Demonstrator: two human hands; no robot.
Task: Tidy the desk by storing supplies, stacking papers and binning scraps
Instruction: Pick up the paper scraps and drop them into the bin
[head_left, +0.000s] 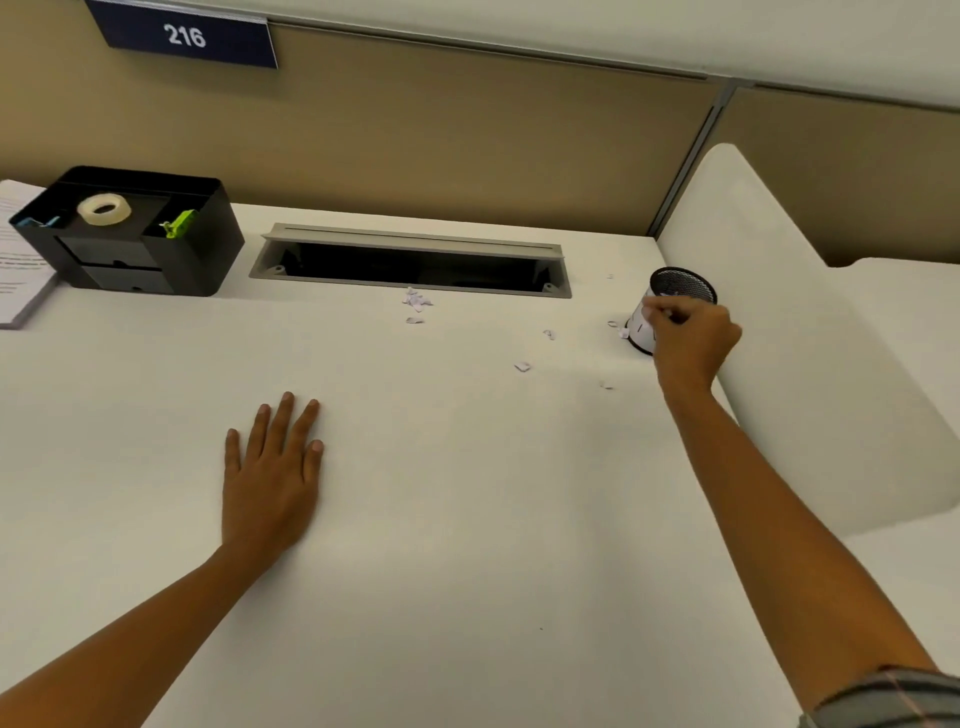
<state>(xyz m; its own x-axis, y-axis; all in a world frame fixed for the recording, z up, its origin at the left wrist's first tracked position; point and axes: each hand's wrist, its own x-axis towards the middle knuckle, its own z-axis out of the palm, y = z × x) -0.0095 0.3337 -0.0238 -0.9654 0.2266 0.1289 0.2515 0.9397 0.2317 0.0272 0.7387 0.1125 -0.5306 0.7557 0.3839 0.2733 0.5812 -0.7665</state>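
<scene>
My right hand (688, 345) is at the rim of a black mesh cup (680, 288) at the desk's right side, fingers curled and pinching what looks like a small paper scrap over the cup. The cup leans toward me and has white paper in it. My left hand (272, 478) lies flat on the white desk (441, 519) with straight fingers. Small paper scraps lie loose on the desk: a cluster (415, 304) by the cable slot, one (522, 367) nearer me, one (549, 334) to its right, and bits (621, 330) beside the cup.
A black desk organiser (171, 254) at the back left holds a tape roll (104, 209), a green clip (179, 223) and a blue clip. Printed papers (21, 260) lie left of it. An open cable slot (410, 265) runs along the back. A white divider (779, 312) borders the right.
</scene>
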